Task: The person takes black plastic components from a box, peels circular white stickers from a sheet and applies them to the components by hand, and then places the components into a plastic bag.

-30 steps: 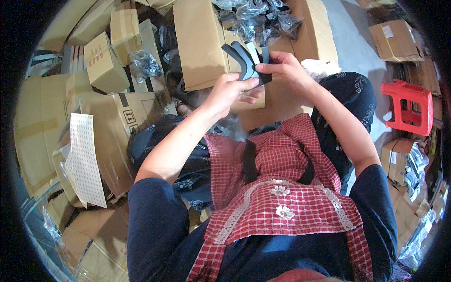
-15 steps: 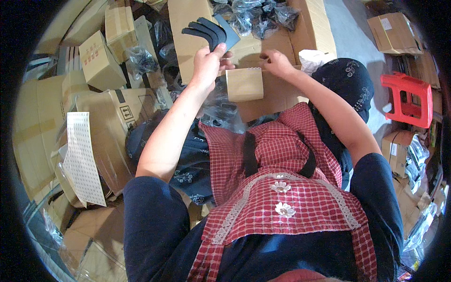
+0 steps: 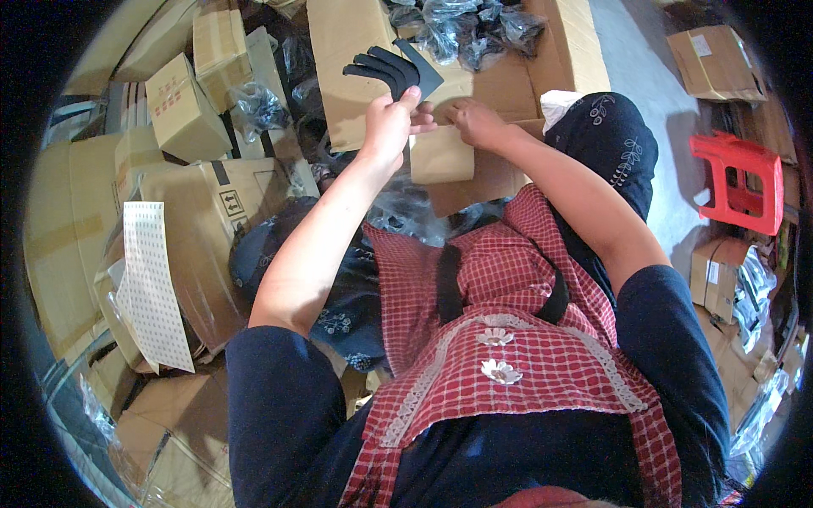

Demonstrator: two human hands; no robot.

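My left hand [image 3: 391,127] holds several black curved flat pieces [image 3: 379,68], fanned out like a stack of bent strips, with the thumb on top. They are above a large open cardboard box [image 3: 500,91]. My right hand [image 3: 481,125] is just right of the left one, its fingers curled together over the box's near side. Whatever its fingertips pinch, if anything, is too small to make out. Below and between the hands lies a tan rectangular sheet [image 3: 442,161] against the box's near edge. Dark items in clear plastic bags [image 3: 474,30] lie at the box's far end.
Cardboard boxes [image 3: 186,110] are stacked at the left, with a white perforated-looking sheet [image 3: 154,288] leaning there. Clear plastic [image 3: 406,216] lies by my knees. A red plastic stool [image 3: 737,182] stands at the right, near another carton [image 3: 716,63].
My right hand has moved left, closer to the left hand and over the tan sheet's top edge. The left hand has shifted slightly right and nearer with the black pieces.
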